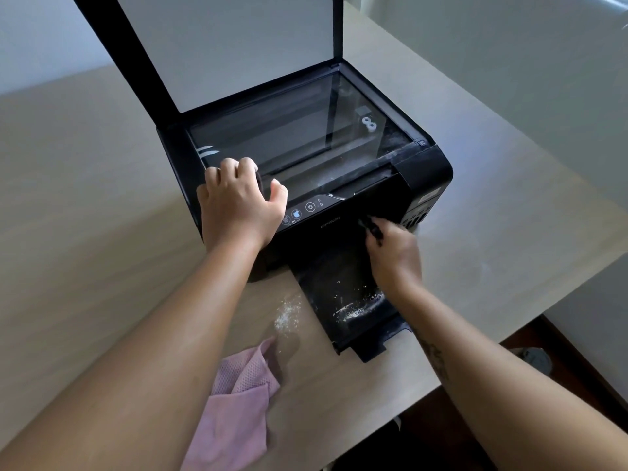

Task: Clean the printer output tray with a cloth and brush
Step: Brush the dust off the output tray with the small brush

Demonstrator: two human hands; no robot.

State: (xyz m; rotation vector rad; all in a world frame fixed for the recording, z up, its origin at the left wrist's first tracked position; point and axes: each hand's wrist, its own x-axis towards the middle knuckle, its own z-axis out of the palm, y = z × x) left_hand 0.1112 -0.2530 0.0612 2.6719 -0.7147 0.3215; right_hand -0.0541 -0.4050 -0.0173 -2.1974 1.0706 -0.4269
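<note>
Right hand: the right hand (394,256) is closed round a slim black brush (372,229), which is motion-blurred. The brush's dark tip points away from the palm, at the front face of the black flatbed printer (424,171).
Output tray: the black pull-out plastic output tray (339,294) lies directly beneath that grip and runs from it toward the person. White crumbs (356,312) speckle it just on the near side of the wrist.
Left hand: the left hand (238,205) sits on the printer's front top edge, well left of the brush grip. Its fingers are curled down and its thumb is spread toward the control panel (307,207). Whether it clasps anything cannot be told.
Cloth: a crumpled pink waffle-weave cloth (238,396) lies on the pale wooden table (102,198), nearer the person and left of the grip, partly under the left forearm.
Powder: a white powder patch (287,312) lies on the table between the cloth and the tray's left edge.
Lid: the white-lined scanner lid (221,45) stands raised beyond both hands, above the bare scanner glass (299,130).
</note>
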